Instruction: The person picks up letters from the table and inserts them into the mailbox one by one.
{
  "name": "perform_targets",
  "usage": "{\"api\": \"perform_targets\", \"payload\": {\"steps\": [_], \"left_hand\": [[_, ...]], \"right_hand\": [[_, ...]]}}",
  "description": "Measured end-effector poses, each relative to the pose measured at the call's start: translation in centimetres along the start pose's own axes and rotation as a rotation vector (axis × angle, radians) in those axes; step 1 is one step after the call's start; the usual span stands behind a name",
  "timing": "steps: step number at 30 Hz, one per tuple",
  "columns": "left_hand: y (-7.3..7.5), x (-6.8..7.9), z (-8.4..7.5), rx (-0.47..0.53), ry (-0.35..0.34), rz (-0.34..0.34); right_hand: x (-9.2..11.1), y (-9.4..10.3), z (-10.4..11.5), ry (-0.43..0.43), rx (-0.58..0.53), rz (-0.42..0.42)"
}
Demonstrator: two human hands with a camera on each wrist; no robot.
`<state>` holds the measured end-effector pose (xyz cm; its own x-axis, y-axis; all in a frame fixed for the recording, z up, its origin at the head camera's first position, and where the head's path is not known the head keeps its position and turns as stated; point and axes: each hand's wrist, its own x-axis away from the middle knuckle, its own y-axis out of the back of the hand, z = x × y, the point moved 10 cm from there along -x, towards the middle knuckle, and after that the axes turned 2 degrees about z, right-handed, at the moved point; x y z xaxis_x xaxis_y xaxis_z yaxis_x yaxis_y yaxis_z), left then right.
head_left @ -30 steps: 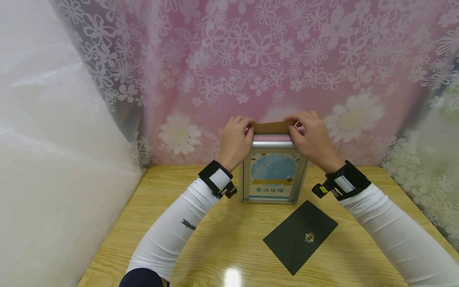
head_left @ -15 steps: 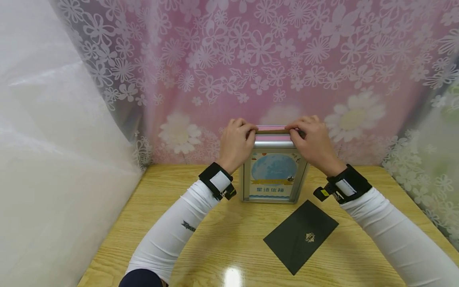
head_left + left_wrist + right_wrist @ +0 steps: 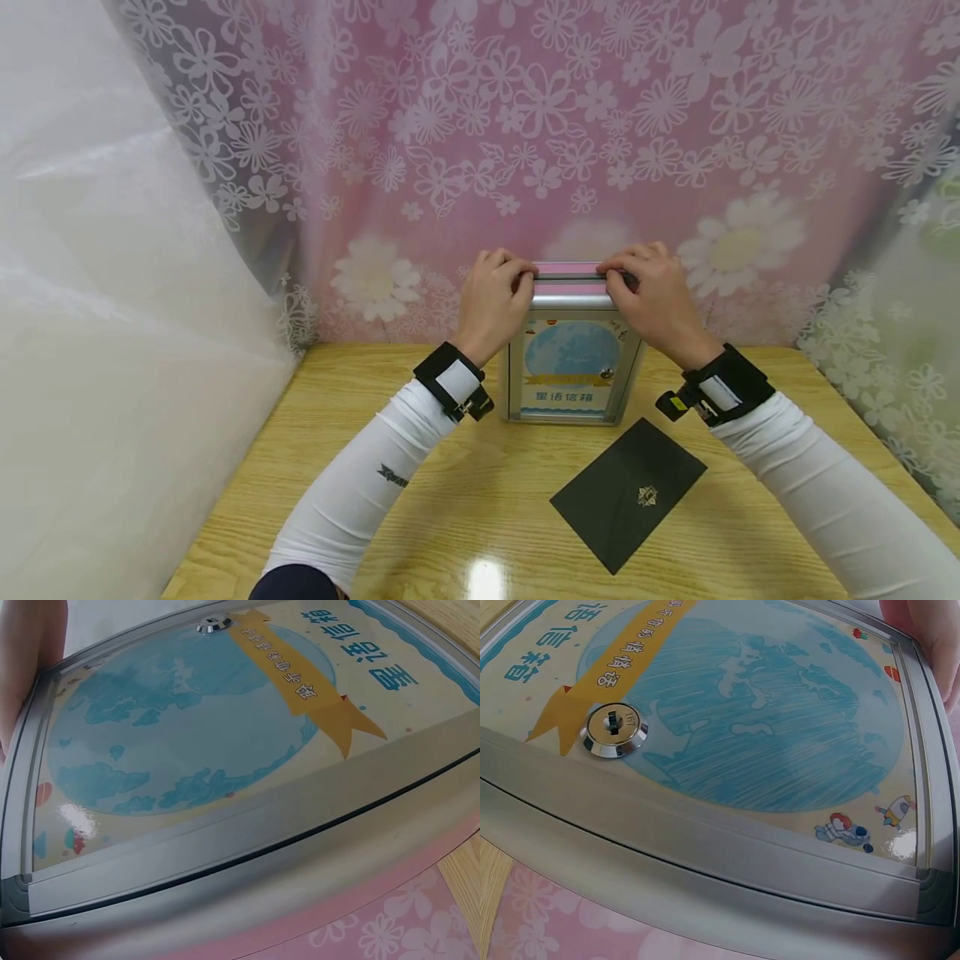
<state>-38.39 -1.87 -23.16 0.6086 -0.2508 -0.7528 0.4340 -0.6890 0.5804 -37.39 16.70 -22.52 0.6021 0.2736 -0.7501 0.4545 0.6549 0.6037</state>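
Note:
A silver-framed letter box (image 3: 573,367) with pink top and sides stands upright on the table, its front picture showing a blue globe and a yellow ribbon. Across its top runs a narrow dark slot (image 3: 567,276). My left hand (image 3: 497,302) is at the slot's left end, thumb and fingertips bent down onto the top. The right hand (image 3: 654,298) mirrors it at the other end. No brown paper shows between them; I cannot tell whether the fingertips pinch anything. The right wrist view shows a round keyhole lock (image 3: 615,729) on the front and fingers (image 3: 937,645) by the top edge.
A dark envelope (image 3: 622,500) with a gold emblem lies flat and askew on the wooden table (image 3: 360,392), in front of the letter box and to its right. A pink flowered curtain (image 3: 450,150) hangs behind; a whitish sheet (image 3: 135,292) borders the left side.
A brown paper edge held between both hands has gone down into the slot and out of sight. Both hands have lowered slightly with it. The dark envelope has stayed put.

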Motion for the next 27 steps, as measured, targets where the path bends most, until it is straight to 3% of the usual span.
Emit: {"api": "perform_targets", "payload": {"steps": [9,17,23,27], "left_hand": [[1.6,1.5,-0.8,0.048,-0.053,-0.067],[3.3,4.6,-2.1,0.028,-0.163,-0.145],[2.0,8.1,-3.1,0.032,-0.212,-0.092],[0.6,10.0,-2.8,0.037,-0.189,-0.041]], "right_hand": [[0.3,0.5,0.2,-0.016,-0.018,-0.023],[1.1,2.4,-0.2,-0.042,-0.055,-0.056],[2.7,4.0,-1.0,-0.087,-0.063,-0.055],[4.0,5.0,-1.3,-0.097,-0.052,-0.063]]}}
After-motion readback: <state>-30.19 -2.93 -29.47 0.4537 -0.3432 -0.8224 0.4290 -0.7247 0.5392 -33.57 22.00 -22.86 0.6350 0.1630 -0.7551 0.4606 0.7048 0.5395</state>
